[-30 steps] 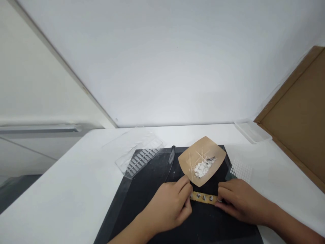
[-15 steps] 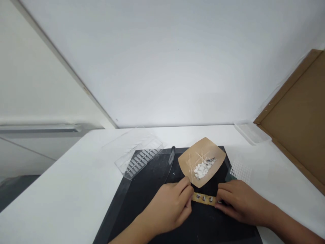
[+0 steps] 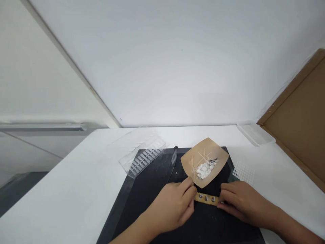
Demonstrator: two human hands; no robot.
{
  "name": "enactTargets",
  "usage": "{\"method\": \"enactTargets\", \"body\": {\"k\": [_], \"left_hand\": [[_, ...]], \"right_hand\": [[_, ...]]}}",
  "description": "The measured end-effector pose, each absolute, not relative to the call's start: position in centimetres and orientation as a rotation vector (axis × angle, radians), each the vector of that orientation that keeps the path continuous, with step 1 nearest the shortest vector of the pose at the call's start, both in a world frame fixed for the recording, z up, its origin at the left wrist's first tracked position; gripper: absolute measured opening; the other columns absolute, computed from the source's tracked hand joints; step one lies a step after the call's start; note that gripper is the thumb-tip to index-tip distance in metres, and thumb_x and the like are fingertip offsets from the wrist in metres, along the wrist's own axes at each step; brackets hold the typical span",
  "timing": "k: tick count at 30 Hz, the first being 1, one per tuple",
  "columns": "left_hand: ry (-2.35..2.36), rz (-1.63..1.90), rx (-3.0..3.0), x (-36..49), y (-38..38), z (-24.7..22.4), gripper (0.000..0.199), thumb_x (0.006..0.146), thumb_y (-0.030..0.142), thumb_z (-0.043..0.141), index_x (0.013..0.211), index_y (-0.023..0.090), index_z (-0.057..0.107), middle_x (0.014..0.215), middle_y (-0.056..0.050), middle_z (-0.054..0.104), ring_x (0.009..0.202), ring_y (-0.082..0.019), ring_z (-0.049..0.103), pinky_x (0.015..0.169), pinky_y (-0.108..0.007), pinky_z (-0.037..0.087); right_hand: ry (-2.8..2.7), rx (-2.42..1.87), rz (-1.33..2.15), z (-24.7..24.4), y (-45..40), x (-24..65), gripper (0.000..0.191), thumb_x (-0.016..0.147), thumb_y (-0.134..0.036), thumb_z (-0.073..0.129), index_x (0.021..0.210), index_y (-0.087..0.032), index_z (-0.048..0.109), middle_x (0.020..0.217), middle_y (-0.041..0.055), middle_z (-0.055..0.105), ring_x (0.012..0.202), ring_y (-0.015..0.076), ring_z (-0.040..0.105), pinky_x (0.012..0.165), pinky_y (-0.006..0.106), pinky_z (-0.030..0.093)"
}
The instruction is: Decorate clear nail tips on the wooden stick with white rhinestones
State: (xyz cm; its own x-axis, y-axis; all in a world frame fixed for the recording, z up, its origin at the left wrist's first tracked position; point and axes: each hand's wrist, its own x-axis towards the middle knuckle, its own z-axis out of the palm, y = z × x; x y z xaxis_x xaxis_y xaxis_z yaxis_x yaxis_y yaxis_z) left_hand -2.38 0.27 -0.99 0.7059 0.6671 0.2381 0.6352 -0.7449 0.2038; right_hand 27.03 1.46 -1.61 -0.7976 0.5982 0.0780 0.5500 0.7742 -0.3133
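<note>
A narrow yellow-tan strip (image 3: 207, 199) carrying small dark and silvery pieces lies between my hands, just above or on the black mat (image 3: 157, 173). My left hand (image 3: 175, 203) pinches its left end. At the right end, the fingers of my right hand (image 3: 241, 201) are closed on it. Both ends of the strip are hidden by my fingers. Right behind it stands a brown paper tray (image 3: 189, 158) with a heap of small white pieces (image 3: 205, 169) inside.
A thin dark tool (image 3: 174, 158) lies on the mat. Clear plastic trays (image 3: 127, 159) with nail-shaped pieces overlap the mat's far left corner. To the right are a sheet of white dots (image 3: 243, 172), a clear shallow box (image 3: 255, 133) and a brown cardboard panel (image 3: 299, 112) by the wall.
The camera view has turned slightly left, so everything sits a little farther right in the picture. Both hands keep their hold on the strip, with hardly any movement over the mat.
</note>
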Motion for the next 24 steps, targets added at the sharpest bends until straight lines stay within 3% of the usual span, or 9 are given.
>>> {"method": "enactTargets", "body": {"k": [9, 15, 24], "left_hand": [[1.082, 0.437, 2.791, -2.29, 0.21, -0.94, 0.009, 0.097, 0.015, 0.048, 0.099, 0.021, 0.055, 0.095, -0.005, 0.064, 0.066, -0.019, 0.061, 0.057, -0.033, 0.051], [1.119, 0.445, 2.721, -2.27, 0.24, -1.02, 0.017, 0.097, 0.016, 0.049, 0.113, 0.020, 0.052, 0.102, -0.006, 0.067, 0.070, -0.020, 0.066, 0.061, -0.034, 0.055], [1.106, 0.397, 2.733, -2.32, 0.23, -0.71, 0.013, 0.096, 0.016, 0.050, 0.107, 0.021, 0.053, 0.100, -0.005, 0.067, 0.067, -0.019, 0.064, 0.059, -0.032, 0.054]], "right_hand": [[-2.804, -0.963, 0.505, -1.74, 1.42, 27.11, 0.016, 0.108, -0.031, 0.055, 0.098, -0.022, 0.063, 0.091, 0.0024, 0.069, 0.076, 0.0180, 0.063, 0.066, 0.031, 0.035], [-2.828, -0.955, 0.507, -1.41, 1.27, 26.97, 0.014, 0.107, -0.027, 0.053, 0.097, -0.022, 0.062, 0.092, 0.0035, 0.068, 0.076, 0.0181, 0.062, 0.065, 0.032, 0.033], [-2.836, -0.953, 0.464, -1.58, 1.38, 27.06, 0.018, 0.109, -0.023, 0.048, 0.096, -0.021, 0.062, 0.097, 0.0041, 0.064, 0.072, 0.0161, 0.059, 0.061, 0.030, 0.033]]}}
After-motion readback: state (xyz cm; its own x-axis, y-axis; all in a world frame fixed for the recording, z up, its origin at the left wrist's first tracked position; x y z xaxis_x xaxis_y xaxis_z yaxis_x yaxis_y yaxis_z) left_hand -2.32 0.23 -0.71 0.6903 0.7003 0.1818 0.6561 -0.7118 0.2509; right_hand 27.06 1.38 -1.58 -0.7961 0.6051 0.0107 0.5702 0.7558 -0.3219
